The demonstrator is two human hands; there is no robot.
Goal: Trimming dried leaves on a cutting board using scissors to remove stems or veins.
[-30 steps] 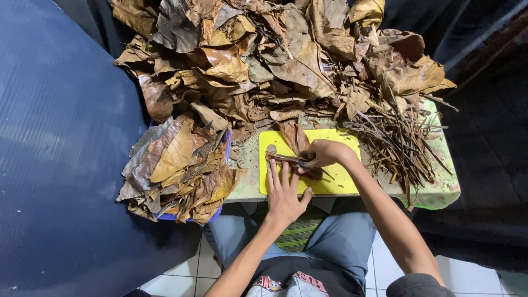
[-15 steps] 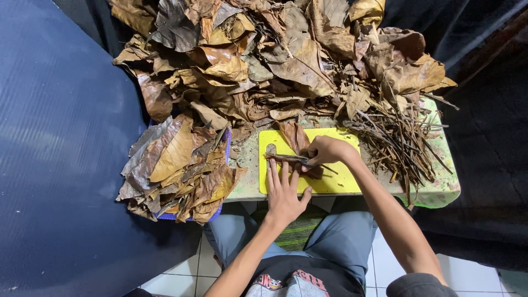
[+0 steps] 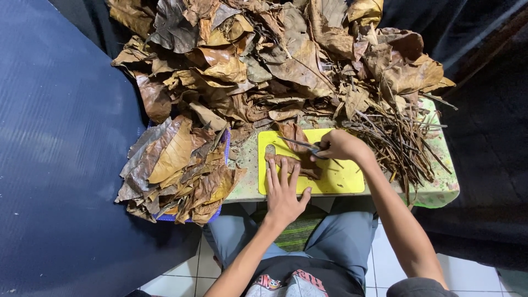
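Note:
A yellow cutting board [image 3: 341, 179] lies on a small green table [image 3: 440, 190]. On it rests a dry brown leaf [image 3: 294, 135]. My left hand [image 3: 284, 190] lies flat with fingers spread, pressing the leaf's near end onto the board. My right hand [image 3: 340, 145] grips a dark blade-like tool [image 3: 300, 144] whose tip lies across the leaf, pointing left.
A big heap of dry brown leaves [image 3: 275, 60] covers the table's far side. A stack of flattened leaves [image 3: 176, 165] fills a blue tray at the left. A pile of stripped stems [image 3: 404, 137] lies at the right. Dark mats flank the table; white floor tiles show below.
Hardly anything has shifted; my right hand with the tool stays over the leaf and my left hand keeps pressing it down.

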